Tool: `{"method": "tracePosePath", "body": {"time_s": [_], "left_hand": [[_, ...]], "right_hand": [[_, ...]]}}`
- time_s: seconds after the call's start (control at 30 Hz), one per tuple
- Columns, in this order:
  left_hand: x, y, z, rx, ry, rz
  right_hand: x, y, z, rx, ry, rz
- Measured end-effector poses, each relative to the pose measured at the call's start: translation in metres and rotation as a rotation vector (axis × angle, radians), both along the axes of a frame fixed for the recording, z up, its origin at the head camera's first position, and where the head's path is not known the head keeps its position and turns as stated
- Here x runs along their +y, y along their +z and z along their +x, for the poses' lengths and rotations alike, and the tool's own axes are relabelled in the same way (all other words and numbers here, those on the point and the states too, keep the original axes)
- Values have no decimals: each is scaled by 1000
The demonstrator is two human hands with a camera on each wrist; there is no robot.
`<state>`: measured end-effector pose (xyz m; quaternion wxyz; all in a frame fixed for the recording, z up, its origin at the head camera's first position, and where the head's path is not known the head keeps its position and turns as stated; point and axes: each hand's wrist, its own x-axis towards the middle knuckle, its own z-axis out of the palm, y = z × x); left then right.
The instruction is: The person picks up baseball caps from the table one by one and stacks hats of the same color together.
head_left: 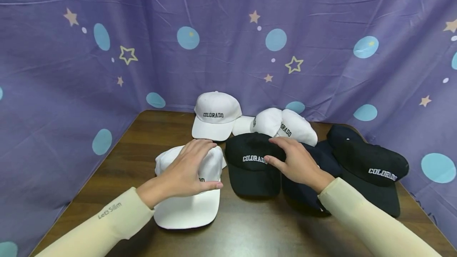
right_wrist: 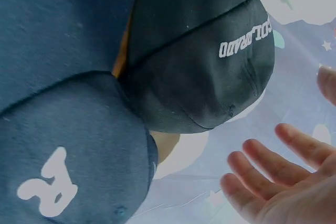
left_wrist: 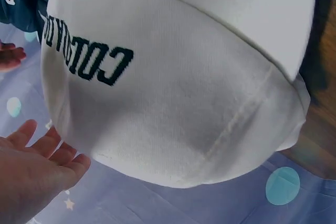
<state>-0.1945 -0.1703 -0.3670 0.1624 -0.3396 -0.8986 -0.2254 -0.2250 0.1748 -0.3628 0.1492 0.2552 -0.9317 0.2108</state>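
My left hand (head_left: 187, 169) is over the crown of a white baseball cap (head_left: 189, 211) at the front left, fingers extended and thumb apart. The left wrist view shows that hand's loosely bent fingers beside the white cap (left_wrist: 157, 103); whether they touch it I cannot tell. My right hand (head_left: 301, 163) hovers by the right side of a black COLORADO cap (head_left: 253, 181) and over a navy cap (head_left: 303, 195), holding nothing. In the right wrist view its fingers are spread, apart from the black cap (right_wrist: 205, 82) and the navy cap with a white emblem (right_wrist: 100, 140).
At the back of the wooden table (head_left: 143, 150) stand a white COLORADO cap (head_left: 216, 108) and two overlapping white caps (head_left: 269, 120). To the right, another black COLORADO cap (head_left: 375, 165) leans against a navy cap (head_left: 340, 134). A purple patterned curtain (head_left: 228, 58) encloses the table's back and sides.
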Motion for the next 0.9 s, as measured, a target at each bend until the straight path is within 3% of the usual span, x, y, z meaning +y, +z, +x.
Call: {"method": "tracePosePath", "body": {"time_s": [0.37,0.73,0.9], "left_hand": [[7,-3,7,-21,-8,-38],[15,-5,9,17,0,-117],[16,-6,9,8,9,-126]], "right_hand": [[-16,1,-23,-53,-48,43],[-34,-2,-42,-50,-146,99],[-38,-8,-49,9,-168,123]]}}
